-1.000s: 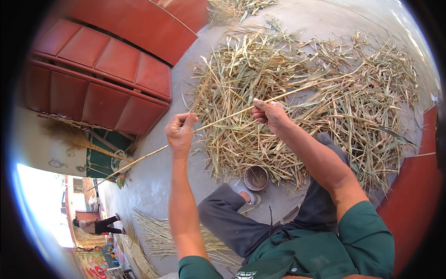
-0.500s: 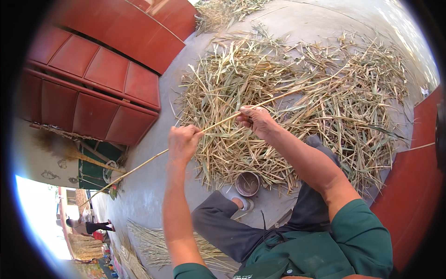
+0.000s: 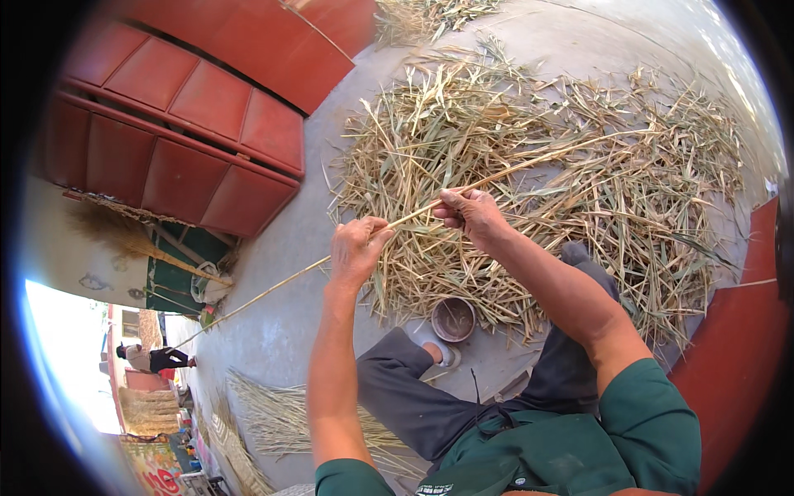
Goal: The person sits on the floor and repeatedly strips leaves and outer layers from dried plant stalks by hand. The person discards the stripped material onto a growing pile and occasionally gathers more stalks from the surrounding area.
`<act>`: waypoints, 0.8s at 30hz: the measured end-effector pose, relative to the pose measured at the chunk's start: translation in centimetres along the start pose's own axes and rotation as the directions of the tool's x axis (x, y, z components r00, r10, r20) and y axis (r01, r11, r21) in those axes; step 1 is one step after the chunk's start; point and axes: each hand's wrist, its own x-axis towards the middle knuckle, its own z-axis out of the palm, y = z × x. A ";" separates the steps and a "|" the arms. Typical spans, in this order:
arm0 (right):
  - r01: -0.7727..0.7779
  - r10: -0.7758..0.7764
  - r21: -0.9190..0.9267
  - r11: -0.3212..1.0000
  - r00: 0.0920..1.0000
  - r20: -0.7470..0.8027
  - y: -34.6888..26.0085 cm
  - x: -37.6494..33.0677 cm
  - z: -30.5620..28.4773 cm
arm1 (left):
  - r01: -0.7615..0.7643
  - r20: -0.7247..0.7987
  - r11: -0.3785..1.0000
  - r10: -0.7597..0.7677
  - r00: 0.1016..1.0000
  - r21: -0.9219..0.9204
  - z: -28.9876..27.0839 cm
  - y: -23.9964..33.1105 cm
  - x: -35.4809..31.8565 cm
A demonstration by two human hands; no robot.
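Note:
Between my two hands runs a long, thin straw-coloured stalk (image 3: 418,212), slanting from lower left up to the right over the heap. My left hand (image 3: 357,250) is closed round its middle, with the thinner part trailing far out to the left. A little farther up the same stalk, my right hand (image 3: 473,215) pinches it between thumb and fingers. Beneath and beyond both hands spreads a loose heap of dry leaves and stripped husks (image 3: 447,124). Where the stalk's upper end lies over the heap, it is hard to tell from the loose leaves.
A round brown bowl (image 3: 454,337) sits by my foot. Cut stalks (image 3: 269,413) lie in a bundle at lower left. Red panelled doors (image 3: 198,116) stand at upper left, a broom (image 3: 161,248) below them, and a red panel (image 3: 728,347) at right. A person (image 3: 149,358) is in the background.
The whole scene has shifted rightward in the view. My left hand is slightly closer to my right along the stalk; both still hold it. The background person has changed posture.

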 end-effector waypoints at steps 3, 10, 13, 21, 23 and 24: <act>0.036 -0.036 -0.047 0.998 0.999 0.000 -0.4 -0.2 -0.1 | 0.085 0.015 0.991 -0.084 0.996 -0.103 0.8 -0.3 -0.2; 0.044 -0.046 -0.103 0.994 0.999 -0.013 0.2 0.8 -0.9 | 0.310 -0.033 0.485 -0.578 0.815 -0.818 -0.5 -5.2 0.4; 0.035 -0.035 -0.113 0.993 0.999 0.007 0.2 0.2 -0.6 | 0.367 -0.246 0.930 -0.362 0.899 -0.028 -2.5 -6.2 0.6; -0.045 0.051 -0.149 0.988 0.998 0.031 2.1 -0.2 1.3 | -0.156 -0.002 0.976 0.158 0.987 0.150 3.2 1.0 0.1; -0.019 0.020 -0.125 0.992 1.000 0.004 1.4 0.0 0.9 | -0.093 0.026 0.983 0.090 0.996 0.157 3.2 0.5 -0.5; -0.007 0.006 -0.114 0.994 1.000 -0.009 0.9 0.3 0.5 | -0.040 0.023 0.986 0.036 0.999 0.164 2.8 -0.6 -1.2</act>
